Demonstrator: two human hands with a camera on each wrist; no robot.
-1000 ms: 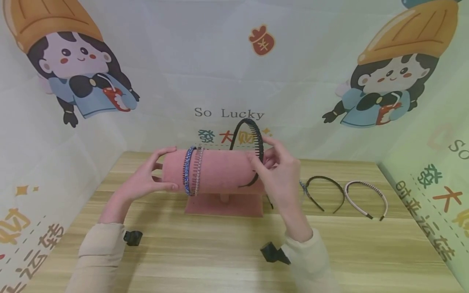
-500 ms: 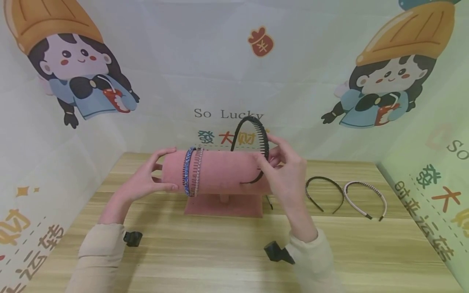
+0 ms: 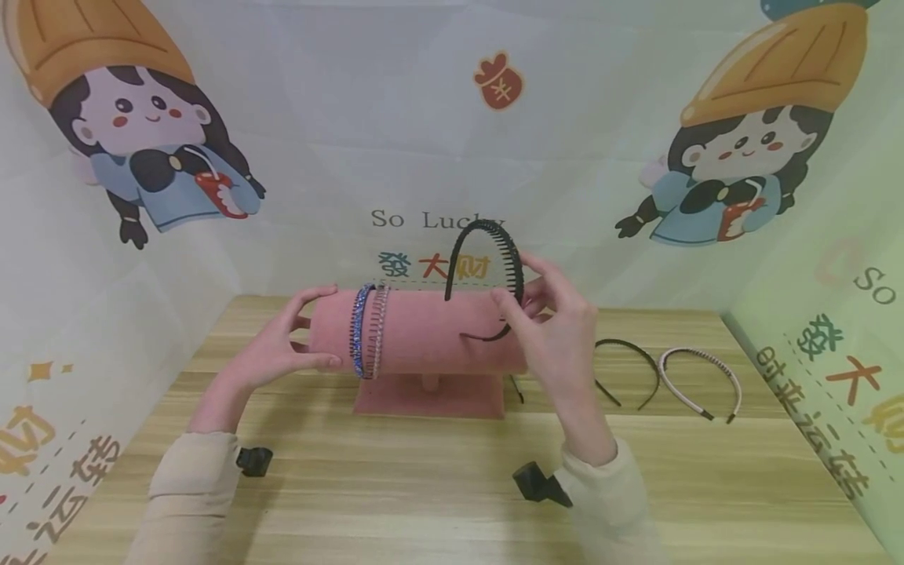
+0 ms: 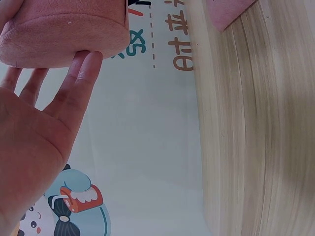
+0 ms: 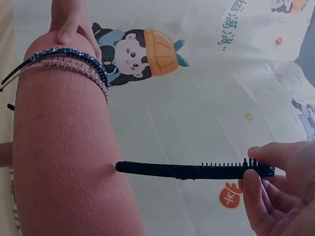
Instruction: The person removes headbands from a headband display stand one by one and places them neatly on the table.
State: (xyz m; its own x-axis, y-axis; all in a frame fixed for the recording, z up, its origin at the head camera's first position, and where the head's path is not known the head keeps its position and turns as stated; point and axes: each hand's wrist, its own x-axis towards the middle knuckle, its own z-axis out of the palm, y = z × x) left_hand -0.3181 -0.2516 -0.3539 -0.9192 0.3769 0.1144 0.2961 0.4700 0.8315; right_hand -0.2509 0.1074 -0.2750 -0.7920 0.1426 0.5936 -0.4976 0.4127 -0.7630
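Observation:
A pink padded display stand (image 3: pixel 431 329) has a horizontal roll on a flat base. My left hand (image 3: pixel 271 345) grips the roll's left end, fingers above and thumb on the near side; its fingertips touch the end in the left wrist view. Near that end, a blue glittery headband (image 3: pixel 358 333) and a pale pink headband (image 3: pixel 379 329) go round the roll side by side. My right hand (image 3: pixel 561 337) pinches a black toothed headband (image 5: pixel 187 171) by its curved side. The band is tilted, one tip touching or close to the roll and the other in front of it.
Right of the stand, a dark headband (image 3: pixel 643 351) and a whitish-pink headband (image 3: pixel 720 366) lie on the wooden table (image 3: pixel 395 486). Another dark headband tip (image 3: pixel 518 389) shows beside the stand's base. A printed cloth (image 3: pixel 395 102) encloses the back and sides.
My right hand has shifted slightly right with the black headband, whose arch has swung wider toward the right. The left hand stays on the roll's end.

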